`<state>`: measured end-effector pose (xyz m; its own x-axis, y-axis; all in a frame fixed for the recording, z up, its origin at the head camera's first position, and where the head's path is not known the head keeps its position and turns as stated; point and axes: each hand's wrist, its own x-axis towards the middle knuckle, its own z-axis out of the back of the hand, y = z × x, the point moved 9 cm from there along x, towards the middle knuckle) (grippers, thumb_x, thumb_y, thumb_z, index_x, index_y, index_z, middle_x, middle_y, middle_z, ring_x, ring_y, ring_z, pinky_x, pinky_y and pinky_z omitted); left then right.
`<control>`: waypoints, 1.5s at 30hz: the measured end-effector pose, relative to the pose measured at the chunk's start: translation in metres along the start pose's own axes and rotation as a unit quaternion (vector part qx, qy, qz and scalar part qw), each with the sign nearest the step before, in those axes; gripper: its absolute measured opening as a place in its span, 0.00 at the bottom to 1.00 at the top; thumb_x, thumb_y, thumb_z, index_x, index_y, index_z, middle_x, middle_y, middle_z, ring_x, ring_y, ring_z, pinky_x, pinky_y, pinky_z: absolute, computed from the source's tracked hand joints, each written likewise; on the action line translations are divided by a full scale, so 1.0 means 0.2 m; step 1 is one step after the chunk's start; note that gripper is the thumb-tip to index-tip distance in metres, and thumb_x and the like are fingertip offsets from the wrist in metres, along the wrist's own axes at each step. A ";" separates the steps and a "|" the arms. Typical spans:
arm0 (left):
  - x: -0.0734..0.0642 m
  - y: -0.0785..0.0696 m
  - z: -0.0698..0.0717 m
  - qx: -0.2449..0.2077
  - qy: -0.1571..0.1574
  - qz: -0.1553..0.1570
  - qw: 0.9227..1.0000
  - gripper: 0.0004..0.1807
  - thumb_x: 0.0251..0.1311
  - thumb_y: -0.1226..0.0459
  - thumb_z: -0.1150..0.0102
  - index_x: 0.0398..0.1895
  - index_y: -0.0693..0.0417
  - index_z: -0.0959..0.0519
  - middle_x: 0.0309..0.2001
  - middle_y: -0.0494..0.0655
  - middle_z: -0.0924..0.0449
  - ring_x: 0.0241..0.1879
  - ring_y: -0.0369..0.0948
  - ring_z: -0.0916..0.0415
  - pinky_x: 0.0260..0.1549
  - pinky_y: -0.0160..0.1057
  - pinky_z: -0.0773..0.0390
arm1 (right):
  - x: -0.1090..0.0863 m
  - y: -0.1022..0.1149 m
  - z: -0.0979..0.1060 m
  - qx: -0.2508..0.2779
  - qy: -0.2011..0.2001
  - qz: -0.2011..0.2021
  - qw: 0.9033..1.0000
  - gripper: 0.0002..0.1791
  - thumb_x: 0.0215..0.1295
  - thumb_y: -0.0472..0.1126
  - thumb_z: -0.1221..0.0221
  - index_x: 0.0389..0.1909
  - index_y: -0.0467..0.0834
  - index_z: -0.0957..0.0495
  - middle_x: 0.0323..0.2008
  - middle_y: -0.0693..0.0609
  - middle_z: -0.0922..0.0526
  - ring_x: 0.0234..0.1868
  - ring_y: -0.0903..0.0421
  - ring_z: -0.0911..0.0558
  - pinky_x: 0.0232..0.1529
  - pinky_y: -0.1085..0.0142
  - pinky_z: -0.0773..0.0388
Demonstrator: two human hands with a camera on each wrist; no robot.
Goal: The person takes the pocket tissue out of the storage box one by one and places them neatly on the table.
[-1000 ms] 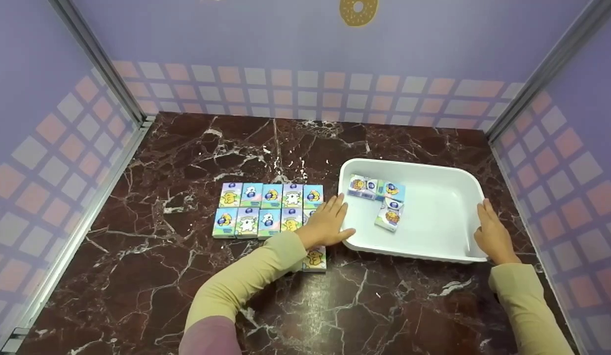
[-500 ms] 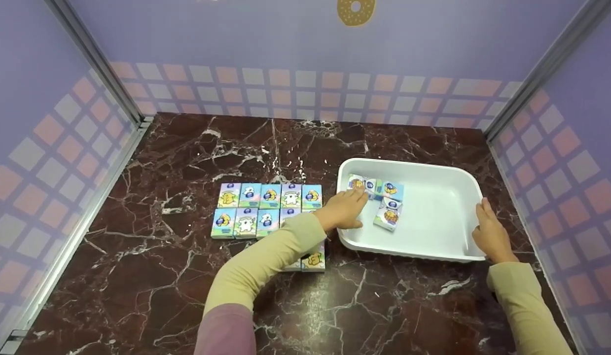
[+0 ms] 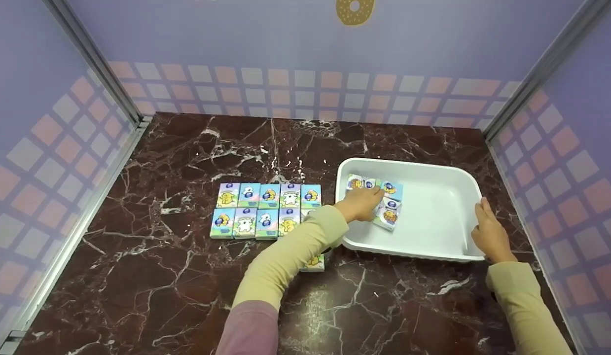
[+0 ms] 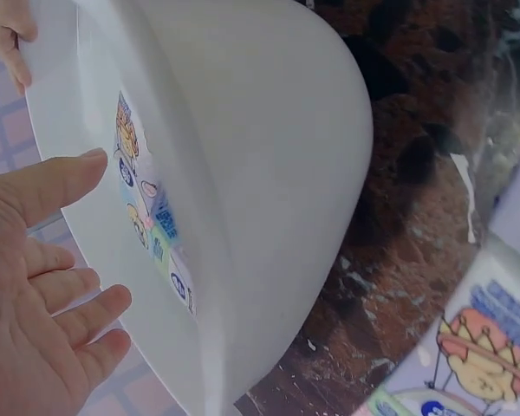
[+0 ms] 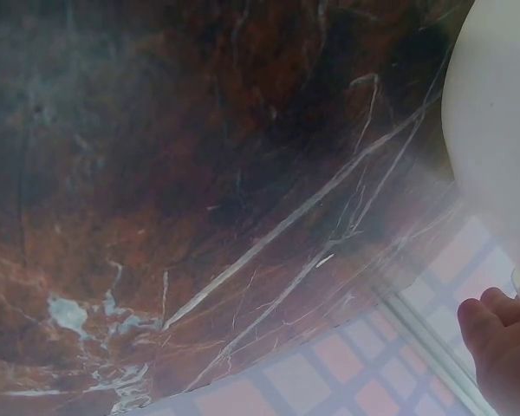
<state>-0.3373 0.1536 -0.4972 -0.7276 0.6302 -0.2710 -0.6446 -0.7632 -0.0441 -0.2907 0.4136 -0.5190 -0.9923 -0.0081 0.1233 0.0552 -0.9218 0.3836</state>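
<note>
My left hand (image 3: 363, 203) reaches over the left wall of the white plastic tray (image 3: 438, 217). In the left wrist view, its fingers are loosely bent and apart, with nothing between them. Below and beside it in the tray lie small cartoon-printed tissue packs; one pack (image 3: 388, 217) shows at its fingertips, another (image 3: 391, 190) behind. A third pack (image 3: 357, 182) is partly hidden by the hand. At the tray's right end, my right hand (image 3: 491, 236) holds the rim, thumb on the inner side and fingers along the edge.
Left of the tray, several more tissue packs (image 3: 267, 223) lie in neat rows on the dark marbled tabletop (image 3: 187, 296), partly covered by my left sleeve (image 3: 285, 261). Purple checked panels (image 3: 305, 93) enclose the table at the back and both sides.
My left hand has moved right, from the tray's left rim to inside it over the packs. My right hand stays at the right rim, and the tray has not visibly moved.
</note>
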 end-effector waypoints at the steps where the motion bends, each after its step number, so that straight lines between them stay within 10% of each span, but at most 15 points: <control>1: 0.01 -0.01 0.00 -0.004 0.002 0.003 1.000 0.41 0.50 0.58 0.42 0.67 0.51 0.48 0.67 0.47 0.46 0.60 0.46 0.37 0.58 0.43 0.34 | 0.00 0.00 0.00 0.000 -0.001 -0.002 1.000 0.32 0.49 0.25 0.60 0.60 0.25 0.47 0.65 0.32 0.52 0.55 0.28 0.40 0.44 0.40 0.38; 14: 0.11 -0.07 -0.12 -0.016 0.051 0.030 0.998 0.43 0.48 0.59 0.40 0.67 0.49 0.50 0.69 0.43 0.52 0.64 0.43 0.44 0.61 0.42 0.39 | 0.00 -0.02 0.00 0.004 -0.003 -0.014 1.000 0.32 0.49 0.26 0.60 0.61 0.27 0.48 0.66 0.34 0.53 0.53 0.28 0.38 0.40 0.42 0.36; 45: 0.18 -0.10 -0.19 0.003 0.009 0.024 1.000 0.43 0.40 0.54 0.36 0.62 0.56 0.41 0.60 0.47 0.38 0.60 0.42 0.40 0.62 0.38 0.42 | 0.00 -0.02 0.00 -0.001 -0.009 -0.016 1.000 0.32 0.49 0.25 0.59 0.61 0.27 0.46 0.65 0.34 0.50 0.54 0.28 0.39 0.43 0.40 0.37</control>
<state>-0.3416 0.1855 -0.5421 -0.7538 0.5901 -0.2890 -0.6101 -0.7919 -0.0255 -0.2905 0.4167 -0.5199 -0.9915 0.0280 0.1271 0.0233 -0.9225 0.3854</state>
